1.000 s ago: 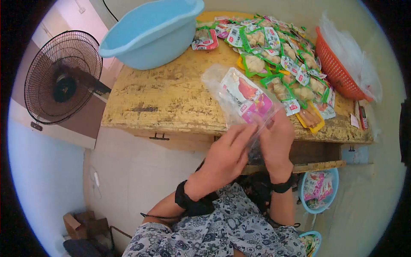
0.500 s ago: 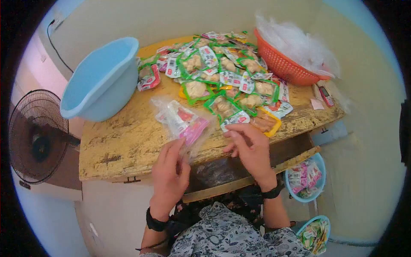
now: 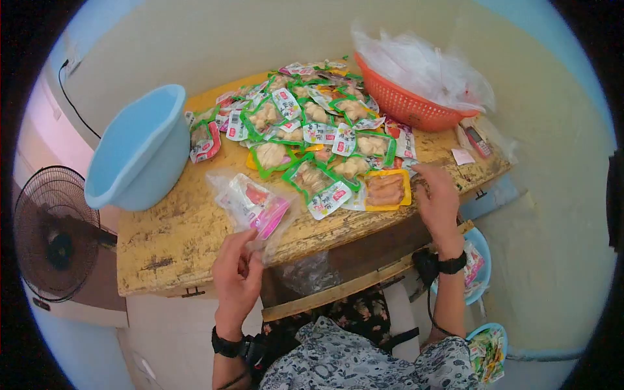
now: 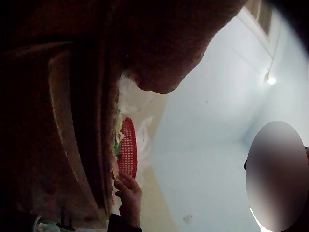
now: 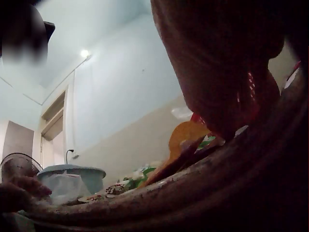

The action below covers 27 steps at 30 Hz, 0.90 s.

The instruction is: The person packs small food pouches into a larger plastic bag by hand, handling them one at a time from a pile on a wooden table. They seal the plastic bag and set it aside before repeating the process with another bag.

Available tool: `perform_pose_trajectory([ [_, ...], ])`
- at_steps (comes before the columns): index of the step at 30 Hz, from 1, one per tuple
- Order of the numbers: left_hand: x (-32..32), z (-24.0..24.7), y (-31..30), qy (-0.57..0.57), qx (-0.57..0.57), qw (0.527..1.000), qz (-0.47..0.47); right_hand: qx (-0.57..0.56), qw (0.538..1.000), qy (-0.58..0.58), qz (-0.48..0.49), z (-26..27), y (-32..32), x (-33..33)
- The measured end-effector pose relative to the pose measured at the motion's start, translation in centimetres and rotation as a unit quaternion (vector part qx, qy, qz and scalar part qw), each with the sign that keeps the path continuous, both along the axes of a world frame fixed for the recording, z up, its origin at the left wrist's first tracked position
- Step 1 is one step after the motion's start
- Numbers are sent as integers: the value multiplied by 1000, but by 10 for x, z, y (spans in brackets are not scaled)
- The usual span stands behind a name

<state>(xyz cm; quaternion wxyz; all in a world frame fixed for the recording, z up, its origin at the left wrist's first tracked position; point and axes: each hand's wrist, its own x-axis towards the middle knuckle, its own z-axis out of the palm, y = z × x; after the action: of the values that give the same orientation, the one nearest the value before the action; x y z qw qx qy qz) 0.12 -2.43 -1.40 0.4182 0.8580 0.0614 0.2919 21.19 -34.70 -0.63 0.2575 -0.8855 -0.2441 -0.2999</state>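
Observation:
My left hand (image 3: 236, 277) pinches the near edge of a clear plastic bag (image 3: 224, 195) on the tabletop; a white-and-pink packet (image 3: 263, 207) lies inside it. At the pile's near right side, my right hand (image 3: 440, 207) holds a yellow-edged packet (image 3: 387, 190) by its right edge. That packet (image 5: 186, 140) stands tilted against my right hand (image 5: 227, 72) in the right wrist view. Green-edged packets (image 3: 270, 156) are heaped behind both hands. In the left wrist view, my right hand (image 4: 129, 195) is beside the red basket (image 4: 128, 147), with its fingers bent.
A blue basin (image 3: 136, 153) stands at the table's left, near a fan (image 3: 58, 240). Plastic bags (image 3: 426, 71) fill a red basket (image 3: 409, 104) at the back right, with a phone (image 3: 478, 142) nearby. An open drawer (image 3: 338, 286) juts out; blue tubs (image 3: 482, 260) of packets stand below.
The hands have separated; my left keeps the bag and lowers it towards the table. My right has let go of the bag, reached right and taken the yellow-edged packet, which has turned. The head view has shifted.

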Motion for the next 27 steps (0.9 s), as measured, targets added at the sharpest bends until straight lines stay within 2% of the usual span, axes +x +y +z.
perform_pose_trajectory([
  [3,1,-3,2,-9,-7,1000,2,-83,995,8,58,-3,-2,15],
  [6,0,-2,0,-14,4,1000,2,-73,990,78,92,2,-1,17],
  [12,-1,0,-2,-3,5,1000,5,-125,987,90,49,12,5,4],
  [15,0,1,-2,1,1,1000,7,-159,980,86,79,24,1,-3],
  [18,-1,0,-3,0,-8,1000,8,-123,965,182,143,37,-12,7],
  [21,1,1,-3,-4,-15,1000,5,-3,963,253,93,28,-19,42],
  [24,0,0,1,2,-16,1000,7,-73,989,110,68,18,-13,73],
  [27,-1,4,-2,15,-11,1000,19,-134,982,34,125,21,1,87],
])
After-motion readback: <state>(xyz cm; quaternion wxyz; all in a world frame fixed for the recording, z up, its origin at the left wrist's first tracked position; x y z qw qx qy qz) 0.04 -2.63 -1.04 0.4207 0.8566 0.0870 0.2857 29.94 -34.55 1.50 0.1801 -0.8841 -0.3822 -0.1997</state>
